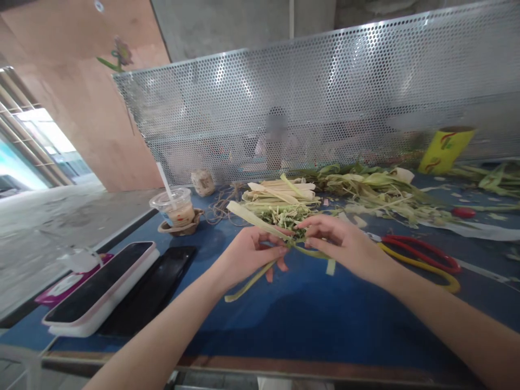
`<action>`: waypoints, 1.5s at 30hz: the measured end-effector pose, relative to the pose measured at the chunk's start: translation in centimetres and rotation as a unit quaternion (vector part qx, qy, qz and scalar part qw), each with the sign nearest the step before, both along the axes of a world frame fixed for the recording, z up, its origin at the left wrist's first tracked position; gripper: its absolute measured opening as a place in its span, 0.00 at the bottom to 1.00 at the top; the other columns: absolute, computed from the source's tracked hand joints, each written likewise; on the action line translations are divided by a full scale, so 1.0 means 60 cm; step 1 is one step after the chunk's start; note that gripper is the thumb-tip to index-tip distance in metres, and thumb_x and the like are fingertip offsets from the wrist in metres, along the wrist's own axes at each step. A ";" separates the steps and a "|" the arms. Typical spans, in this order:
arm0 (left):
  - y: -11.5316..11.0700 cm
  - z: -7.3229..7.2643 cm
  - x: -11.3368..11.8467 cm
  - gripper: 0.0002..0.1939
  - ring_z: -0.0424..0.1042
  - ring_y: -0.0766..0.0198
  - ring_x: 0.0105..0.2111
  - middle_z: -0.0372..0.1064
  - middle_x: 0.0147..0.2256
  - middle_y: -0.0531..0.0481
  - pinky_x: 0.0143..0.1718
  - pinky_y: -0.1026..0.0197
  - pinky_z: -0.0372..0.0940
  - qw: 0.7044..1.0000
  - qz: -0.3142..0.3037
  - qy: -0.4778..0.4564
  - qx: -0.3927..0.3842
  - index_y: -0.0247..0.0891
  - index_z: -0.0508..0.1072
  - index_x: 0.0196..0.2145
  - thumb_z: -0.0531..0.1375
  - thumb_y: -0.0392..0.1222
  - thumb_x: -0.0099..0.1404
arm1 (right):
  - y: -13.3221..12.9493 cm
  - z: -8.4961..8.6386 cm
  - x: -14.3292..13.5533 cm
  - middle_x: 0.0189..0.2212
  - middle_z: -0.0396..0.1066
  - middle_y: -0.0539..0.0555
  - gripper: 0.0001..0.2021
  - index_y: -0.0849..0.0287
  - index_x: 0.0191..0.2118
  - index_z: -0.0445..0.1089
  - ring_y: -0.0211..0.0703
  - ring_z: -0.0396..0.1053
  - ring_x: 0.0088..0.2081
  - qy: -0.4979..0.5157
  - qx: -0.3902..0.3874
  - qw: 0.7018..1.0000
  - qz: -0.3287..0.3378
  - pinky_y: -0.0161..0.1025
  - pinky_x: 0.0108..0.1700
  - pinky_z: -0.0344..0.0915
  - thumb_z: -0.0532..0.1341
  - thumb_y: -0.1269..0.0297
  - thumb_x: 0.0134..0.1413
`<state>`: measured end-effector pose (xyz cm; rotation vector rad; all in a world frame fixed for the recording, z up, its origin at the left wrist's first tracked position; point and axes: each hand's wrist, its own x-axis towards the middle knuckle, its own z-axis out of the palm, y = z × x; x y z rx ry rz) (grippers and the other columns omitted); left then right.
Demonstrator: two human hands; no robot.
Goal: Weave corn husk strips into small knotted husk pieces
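My left hand [260, 249] pinches pale green corn husk strips [249, 216] between thumb and fingers. One strip slants up to the left, and a narrow tail hangs down toward me. My right hand [339, 238] has its thumb and fingers drawn together on a thin strip running rightward from the left hand. Its square-cut end [331, 267] hangs below the right hand. Small reddish pieces show under the left fingers; their kind is unclear. Just behind the hands lies a stack of cut husks [280, 195], with shredded green bits [286, 216] in front of it.
Scissors [422, 260] with red and yellow handles lie right of my right hand. More husks [365, 187] spread behind. At left are a plastic cup [176, 208], twine [223, 208], a phone-like device [101, 287] and a black slab [150, 290]. A perforated metal screen [260, 108] stands behind the blue table [309, 319].
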<state>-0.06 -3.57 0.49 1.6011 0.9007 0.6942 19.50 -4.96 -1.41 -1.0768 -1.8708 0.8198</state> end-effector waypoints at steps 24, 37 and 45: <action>-0.007 -0.006 0.009 0.14 0.68 0.69 0.15 0.73 0.22 0.44 0.14 0.70 0.61 0.994 -0.035 -0.043 -0.092 0.29 0.71 0.30 0.54 0.45 0.61 | -0.003 0.008 0.023 0.36 0.71 0.52 0.05 0.54 0.37 0.66 0.42 0.65 0.41 -0.227 0.327 0.917 -0.033 0.43 0.45 0.53 0.54 0.65 0.57; -0.004 -0.016 0.013 0.12 0.71 0.65 0.19 0.71 0.21 0.49 0.11 0.71 0.58 0.998 0.023 -0.066 -0.009 0.32 0.69 0.33 0.62 0.42 0.53 | -0.022 -0.010 -0.016 0.24 0.68 0.50 0.08 0.59 0.29 0.63 0.38 0.63 0.30 -0.269 0.344 0.895 -0.084 0.42 0.39 0.51 0.52 0.66 0.58; -0.008 -0.008 0.009 0.13 0.55 0.78 0.08 0.60 0.16 0.57 0.08 0.73 0.49 1.000 0.013 -0.002 0.025 0.33 0.69 0.28 0.58 0.47 0.56 | -0.021 -0.013 -0.004 0.24 0.67 0.51 0.13 0.58 0.27 0.63 0.39 0.62 0.30 -0.294 0.343 0.892 -0.020 0.39 0.36 0.52 0.47 0.74 0.58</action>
